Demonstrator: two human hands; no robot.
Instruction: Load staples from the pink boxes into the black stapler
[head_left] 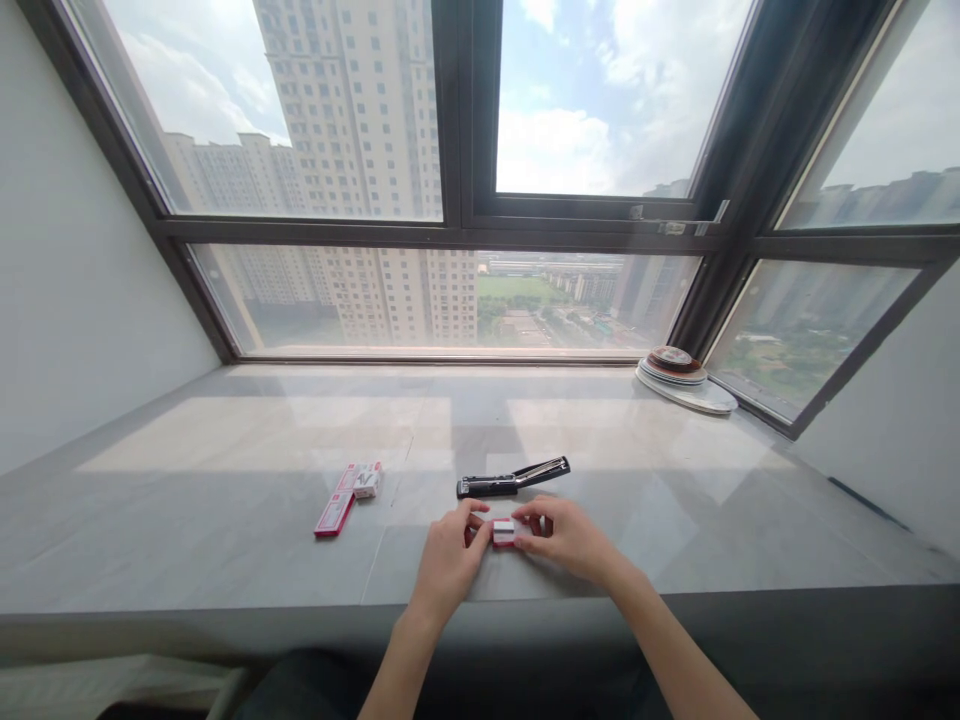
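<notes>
A small red and white box (504, 532) is between my two hands, near the front of the pale stone sill. My left hand (454, 548) pinches its left end, and the fingers of my right hand (564, 535) close on its right end. Just beyond my hands lies a black stapler (487, 486), its arm swung open and raised to the right. Off to the left, a long red and white box (335, 513) rests on the sill, with a small white box (367, 480) against its upper right side.
Several stacked plates (686, 382) stand in the back right corner of the sill (240, 540), by the dark window frame (570, 238). White walls border both sides. The sill's front edge runs just below my hands.
</notes>
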